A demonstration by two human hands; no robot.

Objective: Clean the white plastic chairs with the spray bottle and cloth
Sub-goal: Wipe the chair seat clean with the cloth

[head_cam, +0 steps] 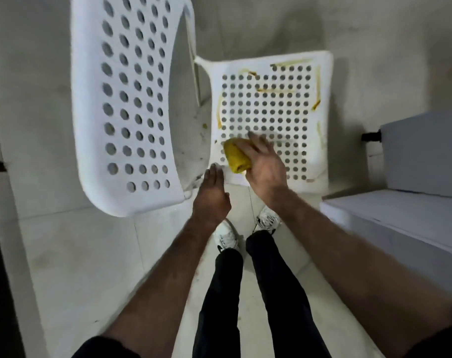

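Perforated white chair (pixel 271 109), ribbed yellow cloth (pixel 235 157)

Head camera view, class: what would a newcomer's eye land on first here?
First, the yellow cloth under the right hand on the perforated white chair seat, centre frame. Next, the yellow-brown streaks around the seat's hole pattern. Then the chair backrest, looming at upper left, with the left hand at the seat's near corner.
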